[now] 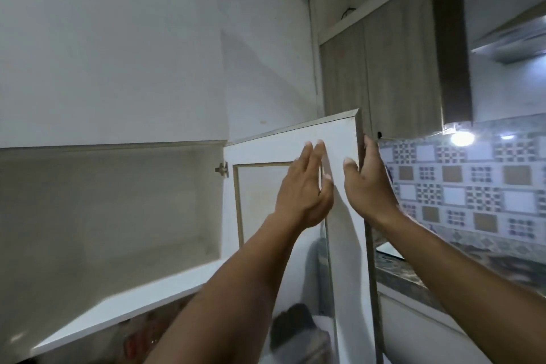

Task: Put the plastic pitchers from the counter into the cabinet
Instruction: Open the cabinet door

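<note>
A white wall cabinet (118, 201) stands open in front of me, and its visible compartment holds nothing. Its door (263, 204) is swung out to the right, inner face toward me. My left hand (304, 189) is raised flat in front of that inner face, fingers apart and holding nothing. My right hand (366, 186) grips the door's free edge, thumb on the inner face and fingers wrapped behind it. No plastic pitcher shows in this view.
A metal hinge (222, 169) joins the door to the cabinet side. A wood-grain upper cabinet (384, 68) hangs to the right, with a bright lamp (462, 138) under it. Patterned wall tiles (472, 186) back a dark stone counter (413, 275). Blurred items lie below the cabinet floor (133, 304).
</note>
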Demonstrator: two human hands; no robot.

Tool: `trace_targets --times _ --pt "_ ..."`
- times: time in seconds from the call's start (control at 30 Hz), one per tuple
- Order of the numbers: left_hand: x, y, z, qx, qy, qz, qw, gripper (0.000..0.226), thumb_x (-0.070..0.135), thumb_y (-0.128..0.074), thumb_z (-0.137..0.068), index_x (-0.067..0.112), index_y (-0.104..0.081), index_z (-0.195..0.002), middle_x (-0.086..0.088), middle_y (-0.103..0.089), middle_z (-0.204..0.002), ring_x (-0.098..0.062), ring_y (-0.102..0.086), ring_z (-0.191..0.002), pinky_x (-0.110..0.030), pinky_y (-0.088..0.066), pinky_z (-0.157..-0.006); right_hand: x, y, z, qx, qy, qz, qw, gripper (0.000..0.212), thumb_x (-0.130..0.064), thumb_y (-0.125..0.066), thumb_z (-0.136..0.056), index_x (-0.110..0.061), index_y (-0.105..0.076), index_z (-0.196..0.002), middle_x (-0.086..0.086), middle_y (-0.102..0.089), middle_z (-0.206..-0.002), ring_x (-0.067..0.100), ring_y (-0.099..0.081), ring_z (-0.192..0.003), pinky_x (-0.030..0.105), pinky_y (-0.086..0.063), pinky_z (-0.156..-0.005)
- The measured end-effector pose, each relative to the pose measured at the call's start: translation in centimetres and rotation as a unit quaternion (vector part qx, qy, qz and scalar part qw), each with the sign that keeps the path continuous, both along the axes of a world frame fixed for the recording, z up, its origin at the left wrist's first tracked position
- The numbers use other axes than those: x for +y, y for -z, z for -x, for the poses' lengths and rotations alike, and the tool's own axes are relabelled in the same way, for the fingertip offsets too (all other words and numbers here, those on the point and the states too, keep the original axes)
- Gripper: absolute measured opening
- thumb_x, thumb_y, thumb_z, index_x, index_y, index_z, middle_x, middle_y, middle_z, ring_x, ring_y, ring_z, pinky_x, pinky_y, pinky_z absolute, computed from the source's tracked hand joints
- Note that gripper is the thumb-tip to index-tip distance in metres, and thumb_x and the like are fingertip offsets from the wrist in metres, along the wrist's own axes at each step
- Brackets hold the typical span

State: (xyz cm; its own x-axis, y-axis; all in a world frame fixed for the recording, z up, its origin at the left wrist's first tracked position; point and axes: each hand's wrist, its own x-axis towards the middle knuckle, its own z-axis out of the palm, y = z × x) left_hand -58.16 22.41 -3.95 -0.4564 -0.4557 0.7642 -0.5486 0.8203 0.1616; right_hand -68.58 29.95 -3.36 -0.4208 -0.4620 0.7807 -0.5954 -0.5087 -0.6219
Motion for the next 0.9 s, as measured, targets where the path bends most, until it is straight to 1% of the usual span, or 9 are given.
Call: trace_targets --times 0.1,0.23,0.33,0.43,0.5,0.57,0.63,0.73,0.9 --pt "-2.6 1.5 3.6 -0.040 -0.022 0.008 0.999 0.072 0.050 -0.030 -0.102 0.034 0.010 -0.160 0.004 0.015 -0.171 -0.023 0.001 -0.158 -0.045 -0.013 -0.125 -1.8 2.0 4.1 0.038 0.109 -0.019 0.993 0.056 -0.016 -0.043 -0.102 -0.018 -0.024 -0.155 0.008 -0.040 -0.158 0.028 -0.042 -0.142 0.042 -0.040 -0.112" --pt "-6.1 2.7 7.1 -0.058 -0.033 0.047 0.997 0.075 0.053 -0.031 -0.099 0.039 0.011 -0.159 0.003 0.017 -0.170 -0.031 -0.007 -0.158 -0.051 -0.021 -0.125 -3.7 2.9 7.9 0.072 0.186 -0.044 0.979 0.062 -0.017 -0.044 -0.104 -0.018 -0.015 -0.159 0.009 -0.022 -0.166 0.030 -0.024 -0.151 0.045 -0.030 -0.119" --pt "-7.8 2.8 9.0 -0.068 -0.036 0.083 0.994 0.074 0.052 -0.030 -0.098 0.037 0.008 -0.160 0.001 0.017 -0.171 -0.035 -0.008 -0.157 -0.052 -0.021 -0.124 -5.3 3.7 10.1 0.121 0.260 -0.035 0.957 0.066 -0.019 -0.044 -0.103 -0.021 -0.009 -0.160 0.013 -0.032 -0.159 0.032 -0.038 -0.141 0.048 -0.043 -0.108" --pt "-9.3 3.1 10.3 -0.063 -0.023 0.116 0.991 0.074 0.049 -0.034 -0.098 0.035 0.002 -0.161 -0.001 0.013 -0.171 -0.035 -0.007 -0.157 -0.053 -0.021 -0.124 -7.1 4.6 11.9 0.144 0.298 -0.036 0.943 0.068 -0.031 -0.034 -0.102 -0.029 0.004 -0.159 0.014 -0.024 -0.161 0.039 -0.043 -0.137 0.058 -0.049 -0.099" --pt "-10.5 3.2 11.0 -0.053 -0.015 0.132 0.990 0.074 0.049 -0.035 -0.097 0.035 -0.001 -0.161 -0.002 0.008 -0.172 -0.036 -0.010 -0.156 -0.054 -0.025 -0.122 -8.1 5.0 12.8 0.167 0.329 -0.040 0.928 0.068 -0.036 -0.028 -0.100 -0.029 0.008 -0.158 0.014 -0.019 -0.163 0.040 -0.046 -0.133 0.056 -0.053 -0.093" --pt "-11.8 3.4 11.7 -0.053 -0.013 0.136 0.989 0.076 0.053 -0.034 -0.094 0.038 0.001 -0.161 -0.001 0.008 -0.172 -0.037 -0.011 -0.156 -0.056 -0.028 -0.120 -8.9 5.6 13.3 0.185 0.363 -0.050 0.912 0.072 -0.028 -0.037 -0.101 -0.023 0.007 -0.159 0.017 -0.020 -0.162 0.037 -0.050 -0.128 0.052 -0.056 -0.088" --pt "-12.9 3.4 12.3 -0.060 -0.011 0.139 0.988 0.077 0.054 -0.034 -0.094 0.041 0.004 -0.160 0.001 0.011 -0.172 -0.038 -0.012 -0.155 -0.058 -0.029 -0.119 -9.5 6.3 13.6 0.202 0.383 -0.072 0.899 0.077 -0.022 -0.043 -0.100 -0.022 0.007 -0.159 0.018 -0.018 -0.164 0.038 -0.042 -0.138 0.053 -0.054 -0.092" --pt "-14.1 3.4 12.4 -0.067 0.003 0.148 0.987 0.077 0.052 -0.035 -0.095 0.042 0.005 -0.159 0.002 0.013 -0.171 -0.039 -0.012 -0.155 -0.059 -0.029 -0.118 -10.1 6.8 13.7 0.212 0.393 -0.092 0.890 0.077 -0.023 -0.041 -0.100 -0.022 0.007 -0.160 0.015 0.000 -0.169 0.040 -0.025 -0.150 0.055 -0.050 -0.100" --pt "-14.2 3.3 11.8 -0.077 0.012 0.155 0.985 0.076 0.051 -0.036 -0.096 0.041 0.004 -0.160 0.003 0.014 -0.171 -0.037 -0.009 -0.156 -0.058 -0.028 -0.120 -9.7 7.1 13.4 0.232 0.419 -0.096 0.872 0.076 -0.024 -0.046 -0.099 -0.016 -0.001 -0.161 0.016 0.006 -0.169 0.041 -0.028 -0.148 0.048 -0.041 -0.109"
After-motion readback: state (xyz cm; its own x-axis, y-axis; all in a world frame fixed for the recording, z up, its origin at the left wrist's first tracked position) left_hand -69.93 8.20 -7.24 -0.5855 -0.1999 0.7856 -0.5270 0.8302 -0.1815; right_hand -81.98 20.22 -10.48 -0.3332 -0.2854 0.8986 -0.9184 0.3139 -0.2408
